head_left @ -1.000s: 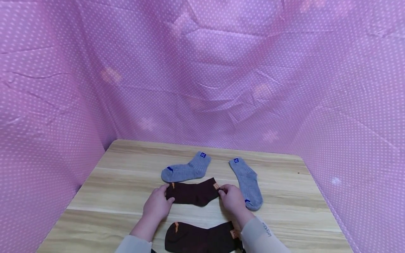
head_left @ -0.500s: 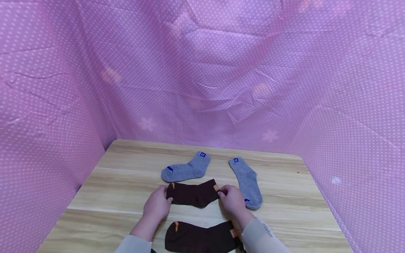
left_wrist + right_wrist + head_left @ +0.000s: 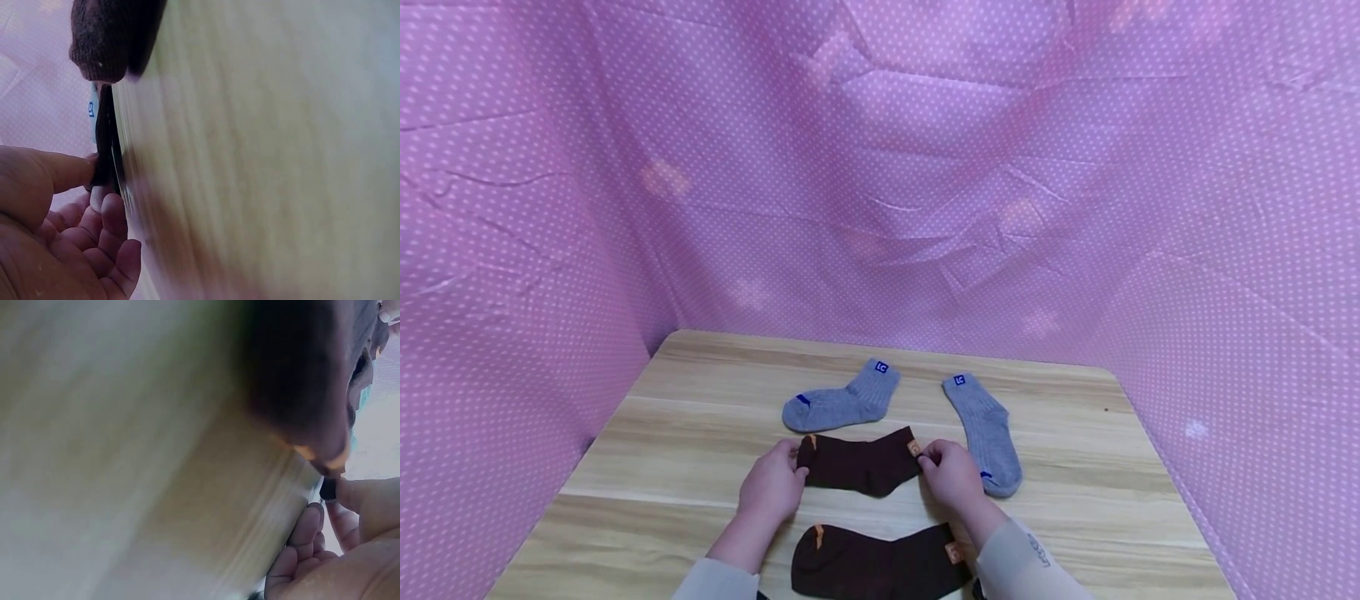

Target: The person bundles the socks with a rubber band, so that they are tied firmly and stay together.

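Note:
A dark brown sock with an orange toe mark and an orange label stretches between both hands in the head view. At its toe end, the left hand pinches the fabric between thumb and fingers; the left wrist view shows the thumb pressed on its dark edge. The cuff corner beside the label is pinched by the right hand, whose other fingers are curled in the right wrist view. Nearer the person, a second dark brown sock lies flat, its lower edge cut off by the frame.
Two grey socks with blue labels lie farther back: one grey sock behind the held sock, the other grey sock just right of the right hand. All rest on a wooden table, bordered by a pink dotted cloth.
The held brown sock has shifted very slightly toward the person and to the right. Both hands keep their pinch on it, nearly still; the other socks stay put.

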A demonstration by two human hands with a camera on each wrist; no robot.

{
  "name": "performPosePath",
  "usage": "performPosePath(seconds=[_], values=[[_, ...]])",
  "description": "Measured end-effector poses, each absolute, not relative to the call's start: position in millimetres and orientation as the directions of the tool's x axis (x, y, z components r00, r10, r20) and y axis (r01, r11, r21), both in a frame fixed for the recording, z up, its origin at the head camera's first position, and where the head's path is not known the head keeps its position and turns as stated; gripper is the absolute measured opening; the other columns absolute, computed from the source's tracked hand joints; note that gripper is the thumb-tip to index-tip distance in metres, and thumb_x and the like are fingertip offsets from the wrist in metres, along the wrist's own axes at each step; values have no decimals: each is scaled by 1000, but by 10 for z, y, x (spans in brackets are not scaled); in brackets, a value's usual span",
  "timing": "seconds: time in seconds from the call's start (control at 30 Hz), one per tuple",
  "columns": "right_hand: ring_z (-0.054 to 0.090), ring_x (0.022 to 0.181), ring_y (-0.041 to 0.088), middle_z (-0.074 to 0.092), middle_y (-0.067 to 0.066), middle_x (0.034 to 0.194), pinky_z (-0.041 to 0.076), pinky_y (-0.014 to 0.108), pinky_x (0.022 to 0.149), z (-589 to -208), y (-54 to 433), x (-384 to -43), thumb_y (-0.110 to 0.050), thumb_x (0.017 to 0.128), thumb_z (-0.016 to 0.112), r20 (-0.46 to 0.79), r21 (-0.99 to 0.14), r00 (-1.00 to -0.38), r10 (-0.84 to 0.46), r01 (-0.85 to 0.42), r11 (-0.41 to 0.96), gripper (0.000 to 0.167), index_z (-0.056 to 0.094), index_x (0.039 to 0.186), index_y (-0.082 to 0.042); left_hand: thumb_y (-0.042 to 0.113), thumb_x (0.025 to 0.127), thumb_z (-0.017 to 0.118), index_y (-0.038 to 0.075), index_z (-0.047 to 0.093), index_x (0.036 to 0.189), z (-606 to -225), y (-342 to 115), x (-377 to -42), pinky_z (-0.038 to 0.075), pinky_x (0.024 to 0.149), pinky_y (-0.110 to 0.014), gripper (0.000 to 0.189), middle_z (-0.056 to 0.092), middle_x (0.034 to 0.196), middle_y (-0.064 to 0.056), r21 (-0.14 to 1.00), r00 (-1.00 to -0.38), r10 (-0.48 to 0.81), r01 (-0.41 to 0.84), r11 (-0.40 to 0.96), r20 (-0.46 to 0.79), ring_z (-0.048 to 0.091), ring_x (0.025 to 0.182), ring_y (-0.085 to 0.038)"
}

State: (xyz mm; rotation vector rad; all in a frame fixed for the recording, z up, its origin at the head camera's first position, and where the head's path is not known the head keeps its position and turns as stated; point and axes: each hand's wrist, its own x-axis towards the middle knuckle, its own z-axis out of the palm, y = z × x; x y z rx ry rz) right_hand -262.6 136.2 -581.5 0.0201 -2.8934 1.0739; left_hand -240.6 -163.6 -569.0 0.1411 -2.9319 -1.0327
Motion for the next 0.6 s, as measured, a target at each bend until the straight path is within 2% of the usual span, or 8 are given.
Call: performPosePath(seconds=[0.2,0.6], values=[[62,81,17,68,-2,86,53,42,77,-5820,1413,-2603,-13,98,73,51,-675,-999,10,-27,737,8,72,90,-14,12,95,75,1,64,134,-5680,-1603,-2394,56,80,-55,41,77,101,-11,633,-996,-90,-63,772,11,73,94,-33],[61,79,16,68,-2,84,52,40,75,-5805,1496,-2534,-12,98,73,82,-698,-996,22,-41,715,9,72,89,-13,13,96,75,3,65,136,-5674,-1538,-2316,57,78,-52,42,75,97,-6,636,-994,-106,-75,768,11,72,91,-29]])
